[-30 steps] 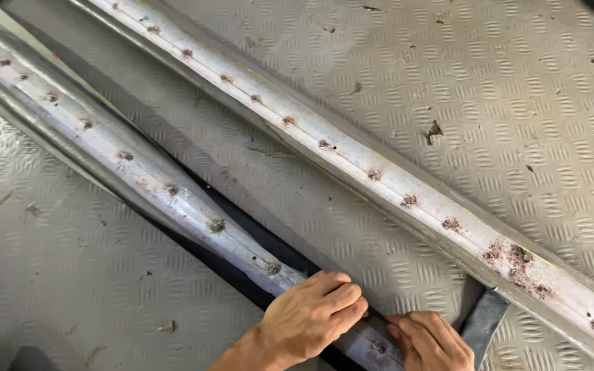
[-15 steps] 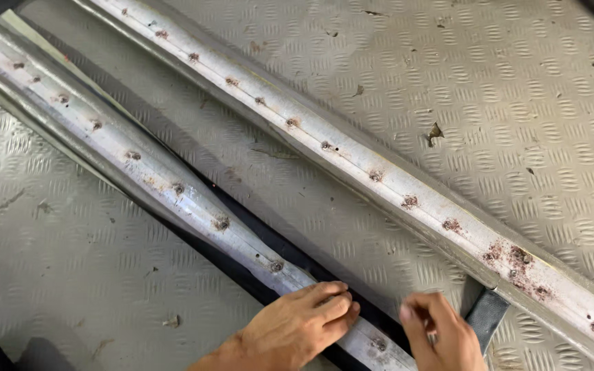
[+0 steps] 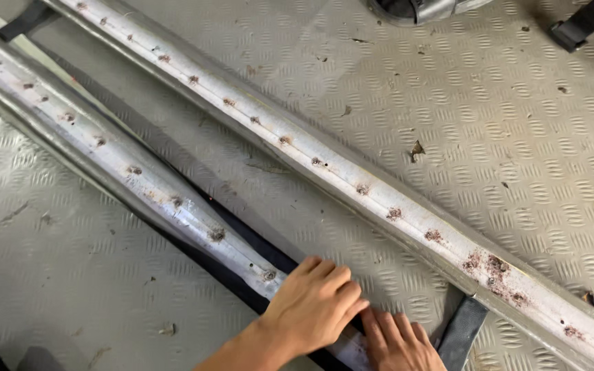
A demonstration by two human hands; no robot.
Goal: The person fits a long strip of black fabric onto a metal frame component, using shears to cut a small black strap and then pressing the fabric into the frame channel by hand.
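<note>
Two long grey metal rails dotted with rust lie diagonally on a checker-plate floor. The near rail (image 3: 132, 172) runs from the upper left to the bottom middle, over a black strip (image 3: 242, 230). My left hand (image 3: 314, 309) lies curled over that rail's lower end, fingers together. My right hand (image 3: 397, 340) rests flat just to the right of it, fingers slightly apart, touching the rail end beside a black strip end (image 3: 462, 333). The far rail (image 3: 352, 182) lies untouched further right.
The ribbed metal floor (image 3: 517, 137) carries small bits of debris (image 3: 417, 149). A dark round object (image 3: 421, 8) and a black block (image 3: 586, 24) sit at the top edge. A black strap (image 3: 25, 19) lies at the top left.
My right hand lifted off the rail end with its fingers raised, then came back down flat. My left hand has stayed on the near rail. The view has shifted slightly.
</note>
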